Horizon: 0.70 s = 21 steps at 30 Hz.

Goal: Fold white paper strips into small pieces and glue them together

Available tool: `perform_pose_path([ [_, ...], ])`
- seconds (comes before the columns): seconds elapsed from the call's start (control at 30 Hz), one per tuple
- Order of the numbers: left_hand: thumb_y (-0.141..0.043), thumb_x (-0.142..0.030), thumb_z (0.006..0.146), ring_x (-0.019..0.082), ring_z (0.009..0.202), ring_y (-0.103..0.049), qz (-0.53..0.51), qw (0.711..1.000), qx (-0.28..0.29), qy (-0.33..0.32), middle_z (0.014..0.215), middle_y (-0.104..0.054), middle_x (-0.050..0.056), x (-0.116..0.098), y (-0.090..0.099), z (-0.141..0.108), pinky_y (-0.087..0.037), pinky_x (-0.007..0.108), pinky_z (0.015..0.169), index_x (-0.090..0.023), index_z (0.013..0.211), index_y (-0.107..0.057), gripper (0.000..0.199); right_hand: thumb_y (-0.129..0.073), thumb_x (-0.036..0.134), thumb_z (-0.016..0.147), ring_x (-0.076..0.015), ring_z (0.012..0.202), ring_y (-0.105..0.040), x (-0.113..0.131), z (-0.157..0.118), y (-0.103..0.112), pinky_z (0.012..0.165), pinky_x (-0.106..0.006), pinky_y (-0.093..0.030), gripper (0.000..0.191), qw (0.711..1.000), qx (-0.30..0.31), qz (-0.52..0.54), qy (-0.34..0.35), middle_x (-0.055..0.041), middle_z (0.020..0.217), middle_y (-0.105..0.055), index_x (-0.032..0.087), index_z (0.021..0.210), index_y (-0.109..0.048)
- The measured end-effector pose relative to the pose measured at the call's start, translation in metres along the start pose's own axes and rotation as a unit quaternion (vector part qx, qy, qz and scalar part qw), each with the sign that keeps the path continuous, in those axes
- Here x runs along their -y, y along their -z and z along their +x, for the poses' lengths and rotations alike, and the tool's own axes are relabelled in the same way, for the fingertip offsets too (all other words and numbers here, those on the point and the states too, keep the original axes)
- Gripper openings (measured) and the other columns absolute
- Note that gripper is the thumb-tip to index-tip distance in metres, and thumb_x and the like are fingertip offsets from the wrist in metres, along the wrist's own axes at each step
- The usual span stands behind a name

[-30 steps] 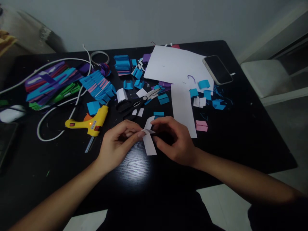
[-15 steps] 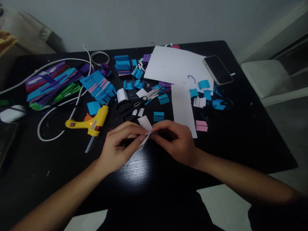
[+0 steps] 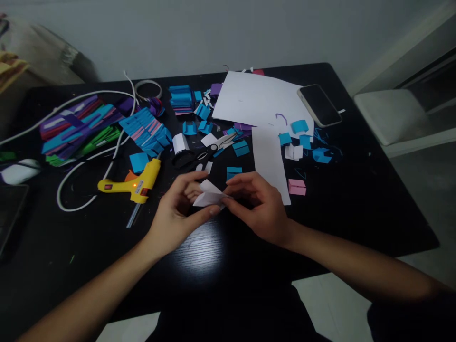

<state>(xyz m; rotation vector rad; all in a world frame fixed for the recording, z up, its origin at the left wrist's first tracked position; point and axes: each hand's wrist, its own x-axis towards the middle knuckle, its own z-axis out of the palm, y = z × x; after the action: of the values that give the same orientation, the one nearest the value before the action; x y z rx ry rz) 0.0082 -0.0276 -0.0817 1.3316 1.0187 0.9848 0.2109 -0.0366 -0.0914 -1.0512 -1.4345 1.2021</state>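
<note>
A small folded white paper [image 3: 209, 194] is held between both hands above the black table's front part. My left hand [image 3: 180, 204] has its thumb against the lower edge of the paper and its fingers behind it. My right hand [image 3: 261, 209] pinches the paper's right end between thumb and forefinger. Just beyond the hands lie a blue folded paper piece [image 3: 234, 172], partly hidden by my right hand, and black-handled scissors [image 3: 213, 147]. To the left rests a yellow glue gun [image 3: 146, 183] with a lit orange light.
Bundled coloured strips [image 3: 80, 123], a white cable [image 3: 59, 190] and blue strips [image 3: 146, 129] lie at the left. White sheets [image 3: 256, 97], a phone [image 3: 319, 105], blue pieces [image 3: 299, 126] and a pink piece [image 3: 297, 186] lie right of centre.
The white paper has turned and now shows its broad folded faces. My left fingers have spread apart and shifted around it, while my right hand keeps its pinch.
</note>
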Motion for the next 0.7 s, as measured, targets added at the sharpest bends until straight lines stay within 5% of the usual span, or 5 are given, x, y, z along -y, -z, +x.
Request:
perform_pose_path([
  [0.17, -0.082, -0.025, 0.082, 0.012, 0.064, -0.066, 0.056, 0.997, -0.037, 0.045, 0.073, -0.073, -0.001, -0.0013, -0.0013, -0.0013, -0.053, 0.021, 0.061, -0.018, 0.09, -0.07, 0.016, -0.078, 0.02, 0.088, -0.0166, 0.092, -0.076, 0.0029, 0.0, 0.0003, 0.083, -0.03, -0.064, 0.03, 0.999, 0.027, 0.016, -0.023, -0.0027, 0.099, -0.075, 0.022, 0.114, -0.064],
  [0.3, -0.081, -0.024, 0.082, 0.011, 0.061, -0.065, 0.059, 0.996, -0.046, 0.046, 0.07, -0.072, -0.002, -0.0026, -0.0012, -0.0024, -0.051, 0.02, 0.058, -0.018, 0.085, -0.068, 0.015, -0.087, 0.021, 0.079, -0.0187, 0.099, -0.075, 0.0026, 0.0009, -0.0008, 0.087, -0.031, -0.064, 0.042, 0.994, 0.055, 0.048, -0.077, -0.0039, 0.107, -0.075, 0.022, 0.115, -0.066],
  [0.4, -0.078, -0.023, 0.084, 0.012, 0.062, -0.067, 0.052, 0.997, -0.035, 0.043, 0.069, -0.073, -0.002, -0.0046, -0.0018, -0.0029, -0.052, 0.021, 0.06, -0.018, 0.085, -0.066, 0.013, -0.085, 0.023, 0.082, -0.0174, 0.092, -0.077, 0.0004, 0.0021, -0.0013, 0.085, -0.031, -0.064, 0.03, 0.988, 0.059, 0.079, -0.117, -0.0022, 0.1, -0.078, 0.021, 0.107, -0.07],
  [0.7, -0.068, -0.028, 0.094, 0.014, 0.062, -0.069, 0.098, 0.992, -0.026, 0.074, 0.065, -0.072, -0.002, -0.0006, 0.0029, -0.0019, -0.054, 0.025, 0.065, -0.02, 0.084, -0.07, 0.013, -0.085, 0.023, 0.083, -0.0159, 0.087, -0.076, 0.0022, 0.0052, 0.0012, 0.083, -0.031, -0.062, 0.038, 0.989, 0.022, 0.09, -0.115, 0.0011, 0.092, -0.078, 0.025, 0.117, -0.069],
])
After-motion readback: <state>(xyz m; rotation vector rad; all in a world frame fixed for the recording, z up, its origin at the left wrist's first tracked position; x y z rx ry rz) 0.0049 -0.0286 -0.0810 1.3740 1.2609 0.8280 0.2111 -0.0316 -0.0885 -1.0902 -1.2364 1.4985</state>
